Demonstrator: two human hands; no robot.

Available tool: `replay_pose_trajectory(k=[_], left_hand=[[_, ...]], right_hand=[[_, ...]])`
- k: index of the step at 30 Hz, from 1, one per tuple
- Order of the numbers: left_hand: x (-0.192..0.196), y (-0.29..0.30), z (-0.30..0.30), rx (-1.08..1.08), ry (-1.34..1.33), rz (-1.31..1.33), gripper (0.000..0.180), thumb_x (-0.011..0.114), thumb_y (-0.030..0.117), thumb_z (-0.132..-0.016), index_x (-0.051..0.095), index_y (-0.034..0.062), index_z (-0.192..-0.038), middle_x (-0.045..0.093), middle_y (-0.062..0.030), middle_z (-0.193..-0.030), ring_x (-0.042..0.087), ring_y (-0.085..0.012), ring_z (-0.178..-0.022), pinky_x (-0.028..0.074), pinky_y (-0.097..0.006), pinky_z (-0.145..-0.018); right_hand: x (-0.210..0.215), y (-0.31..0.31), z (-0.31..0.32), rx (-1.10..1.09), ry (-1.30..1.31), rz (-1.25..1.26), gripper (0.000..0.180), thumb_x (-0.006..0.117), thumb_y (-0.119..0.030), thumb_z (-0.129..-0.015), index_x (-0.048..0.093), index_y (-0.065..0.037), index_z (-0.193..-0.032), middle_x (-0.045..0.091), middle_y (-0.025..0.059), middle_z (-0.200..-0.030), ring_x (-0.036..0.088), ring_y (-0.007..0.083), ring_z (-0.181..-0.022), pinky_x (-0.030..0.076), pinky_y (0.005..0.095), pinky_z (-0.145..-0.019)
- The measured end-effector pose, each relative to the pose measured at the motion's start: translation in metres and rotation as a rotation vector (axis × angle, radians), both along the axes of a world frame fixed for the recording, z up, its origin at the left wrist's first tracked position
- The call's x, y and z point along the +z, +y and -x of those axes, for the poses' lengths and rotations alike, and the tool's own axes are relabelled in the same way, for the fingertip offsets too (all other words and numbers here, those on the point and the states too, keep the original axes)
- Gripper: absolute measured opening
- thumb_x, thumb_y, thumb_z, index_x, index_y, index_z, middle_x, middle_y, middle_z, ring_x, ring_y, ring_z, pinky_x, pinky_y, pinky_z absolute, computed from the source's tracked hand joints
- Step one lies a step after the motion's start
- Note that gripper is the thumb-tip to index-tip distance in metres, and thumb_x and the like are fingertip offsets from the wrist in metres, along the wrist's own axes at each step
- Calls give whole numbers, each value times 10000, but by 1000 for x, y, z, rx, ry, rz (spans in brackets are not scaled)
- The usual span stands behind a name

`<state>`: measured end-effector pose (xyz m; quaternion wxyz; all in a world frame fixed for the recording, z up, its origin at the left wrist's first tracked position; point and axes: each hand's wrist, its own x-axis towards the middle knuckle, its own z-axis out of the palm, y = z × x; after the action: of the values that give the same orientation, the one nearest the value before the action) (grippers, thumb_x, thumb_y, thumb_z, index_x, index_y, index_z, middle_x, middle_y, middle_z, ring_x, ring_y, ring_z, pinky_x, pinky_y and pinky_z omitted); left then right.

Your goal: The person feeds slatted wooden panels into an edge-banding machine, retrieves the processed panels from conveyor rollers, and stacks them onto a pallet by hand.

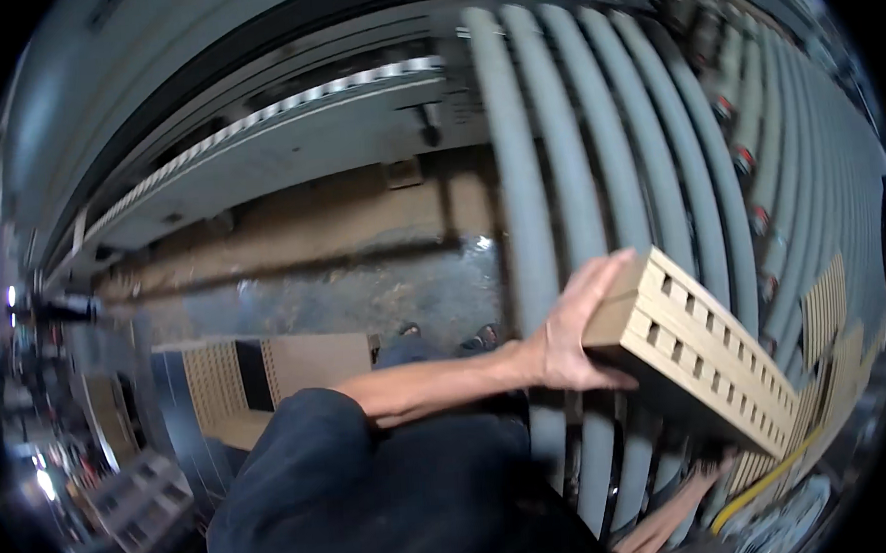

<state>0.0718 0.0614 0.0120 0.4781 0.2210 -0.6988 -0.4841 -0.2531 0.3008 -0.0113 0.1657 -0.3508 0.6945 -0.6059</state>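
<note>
A stack of long light-wood panels [713,357] with rows of rectangular slots along the edge is tilted above the grey rollers [583,169]. My left hand [571,335] grips its near-left end, thumb below and fingers over the top. Toward the opposite end, low at the right, my right hand [712,468] is at the underside, its fingers mostly hidden by the stack. The dark broad face of the stack points toward me.
A long grey machine [286,150] with a toothed strip runs across the upper left. More slotted wood pieces [825,307] lie on the rollers at the right, near a yellow hose [769,480]. Behind my left arm are slotted panels [218,383] and a grey compartmented tray [139,503].
</note>
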Motion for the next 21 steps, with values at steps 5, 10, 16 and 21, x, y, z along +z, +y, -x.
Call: replay_pose_trajectory(k=[5,10,16,21], left_hand=[[33,23,-111,169,-18,-270,1219,955,243,-625,209,-53,-1543,389,-197,-1473,389,-303,-1386,297,-392,-1164],[24,65,-211,495,135,-525,1246,956,356,-595,247,-107,-1509,411,-226,-1484,397,-318,-1399,297,-393,-1173],[27,158,-324,769,324,-638,1063,948,279,-619,400,-30,-1476,566,-167,-1385,509,-257,-1304,365,-375,-1128],[-5,211,-422,997,522,-742,940,935,231,-626,488,-19,-1413,623,-140,-1309,561,-237,-1240,418,-365,-1084]], right_hand=[[43,-47,-58,182,-77,-86,923,748,-452,-830,325,-8,-1520,494,161,-1455,469,277,-1351,386,406,-1139],[83,-129,-129,500,-81,-196,986,795,-471,-788,324,-7,-1519,492,162,-1451,476,280,-1341,386,405,-1138],[115,-190,-256,832,-121,-387,1057,882,-458,-695,370,22,-1485,519,166,-1406,531,294,-1269,429,408,-1083],[81,-233,-407,1028,-161,-567,865,851,-326,-744,440,43,-1410,593,146,-1283,606,286,-1143,474,395,-1019]])
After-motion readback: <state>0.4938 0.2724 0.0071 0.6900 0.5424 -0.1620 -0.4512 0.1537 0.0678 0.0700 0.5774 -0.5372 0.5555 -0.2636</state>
